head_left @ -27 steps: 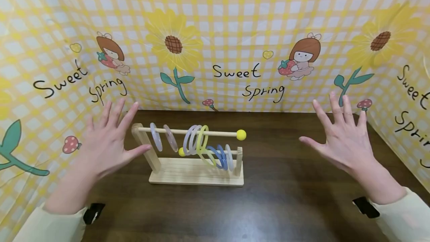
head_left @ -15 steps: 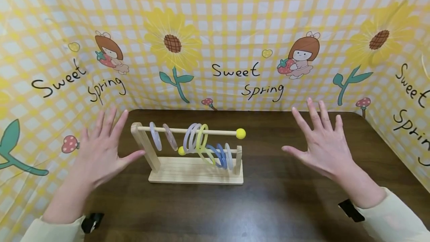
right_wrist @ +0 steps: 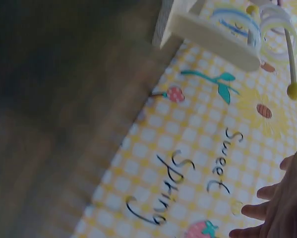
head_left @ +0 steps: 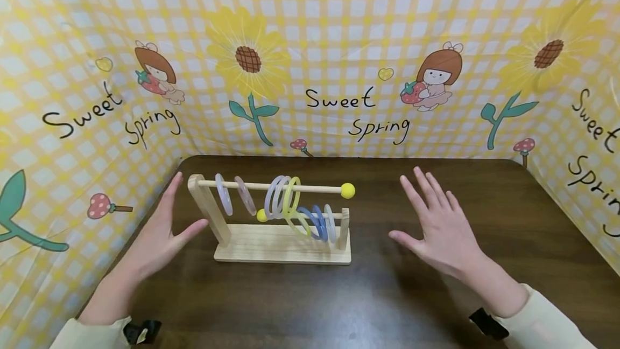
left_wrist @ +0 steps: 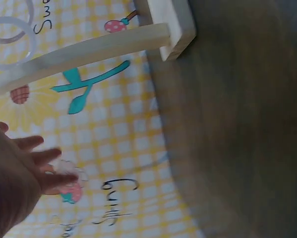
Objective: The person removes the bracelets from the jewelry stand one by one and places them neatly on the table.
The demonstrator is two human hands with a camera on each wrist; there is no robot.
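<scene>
Where hands hover, dark wooden table (head_left: pixel 436 187), yellow gingham backdrop (head_left: pixel 339 26).

A dark brown wooden bench (head_left: pixel 436 198) with a visible grain carries the scene. One thing stands directly on it, left of centre: a pale wooden ring stand (head_left: pixel 283 251) with a flat rectangular base, two uprights and thin rods hung with clear, yellow and blue plastic rings (head_left: pixel 290 206).

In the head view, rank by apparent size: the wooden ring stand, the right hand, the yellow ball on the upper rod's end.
1. wooden ring stand, clearly the largest.
2. right hand, though it is nearer the camera, which inflates it.
3. yellow ball, by far the smallest.
</scene>
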